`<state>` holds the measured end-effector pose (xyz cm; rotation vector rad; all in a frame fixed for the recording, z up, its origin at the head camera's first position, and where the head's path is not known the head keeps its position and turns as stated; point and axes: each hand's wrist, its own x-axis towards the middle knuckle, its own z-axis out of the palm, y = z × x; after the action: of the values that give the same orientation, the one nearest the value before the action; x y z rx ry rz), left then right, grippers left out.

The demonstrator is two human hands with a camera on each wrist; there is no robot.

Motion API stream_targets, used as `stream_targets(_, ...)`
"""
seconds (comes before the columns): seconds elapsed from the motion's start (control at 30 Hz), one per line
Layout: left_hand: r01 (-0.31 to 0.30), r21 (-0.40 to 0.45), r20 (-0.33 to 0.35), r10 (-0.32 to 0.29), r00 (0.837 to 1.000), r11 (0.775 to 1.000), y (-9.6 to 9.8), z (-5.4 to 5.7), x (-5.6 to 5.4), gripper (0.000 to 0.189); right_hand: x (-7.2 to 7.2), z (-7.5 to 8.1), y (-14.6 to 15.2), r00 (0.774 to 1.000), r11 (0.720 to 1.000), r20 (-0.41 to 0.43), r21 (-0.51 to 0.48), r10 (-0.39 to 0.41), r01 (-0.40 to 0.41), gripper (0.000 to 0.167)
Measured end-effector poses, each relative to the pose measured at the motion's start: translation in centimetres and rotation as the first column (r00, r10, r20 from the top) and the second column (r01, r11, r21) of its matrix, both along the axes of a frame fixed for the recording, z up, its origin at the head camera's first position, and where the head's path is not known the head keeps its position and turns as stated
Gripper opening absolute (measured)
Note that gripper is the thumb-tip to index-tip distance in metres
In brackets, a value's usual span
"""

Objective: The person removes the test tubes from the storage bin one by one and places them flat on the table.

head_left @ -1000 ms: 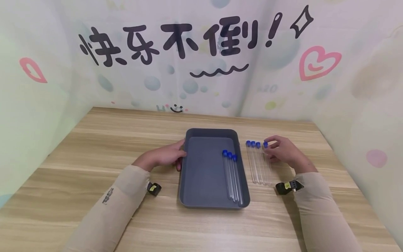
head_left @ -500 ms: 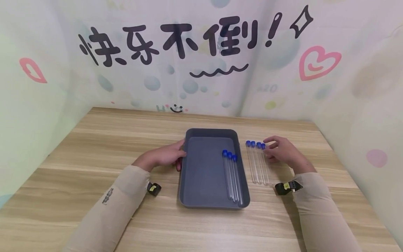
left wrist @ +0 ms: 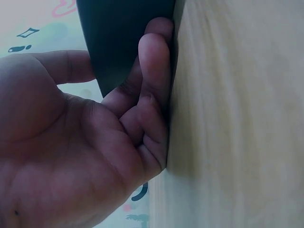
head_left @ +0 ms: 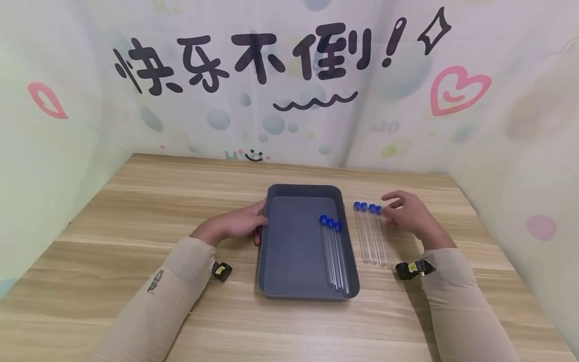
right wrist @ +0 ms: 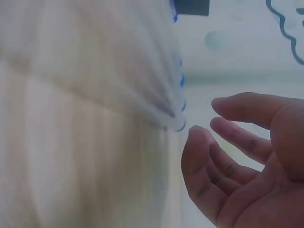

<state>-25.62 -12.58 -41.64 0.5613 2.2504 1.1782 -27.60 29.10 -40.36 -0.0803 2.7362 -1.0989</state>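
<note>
Grey tray (head_left: 289, 261) on wood-grain table (head_left: 181, 201), left hand (head_left: 235, 222) grips its left wall, three blue-capped test tubes (head_left: 334, 255) lie inside, four similar tubes (head_left: 369, 234) lie outside at right, right hand (head_left: 409, 213) is released beside these, contact hard to tell.

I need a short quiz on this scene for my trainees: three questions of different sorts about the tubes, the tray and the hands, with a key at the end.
1. Count: how many capped tubes can be seen inside the tray, and how many on the table?

2. Choose: where is the left hand?
A. At the tray's right side
B. At the tray's left side
C. Over the tubes on the table

3. True or false: one of the tubes is being held up off the table.

Key
1. Three in the tray, four on the table.
2. B.
3. False: the tubes are lying down, and the right hand, close beside those on the table, holds nothing.
</note>
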Motion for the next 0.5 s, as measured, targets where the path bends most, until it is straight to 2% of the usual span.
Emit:
stream_targets(0.23, 0.002, 0.005, 0.003, -0.002, 1.0, 1.0, 0.0, -0.1, 0.0, 0.067, 0.9, 1.3, -1.3, 0.998, 0.999, -0.055, -0.032, 0.036, -0.038, 0.045)
stream_targets(0.5, 0.002, 0.01, -0.003, -0.002, 1.0, 1.0, 0.1, 0.1, 0.0, 0.068, 1.5, 2.3, -2.6, 0.992, 0.997, -0.099, -0.02, 0.076, -0.078, 0.042)
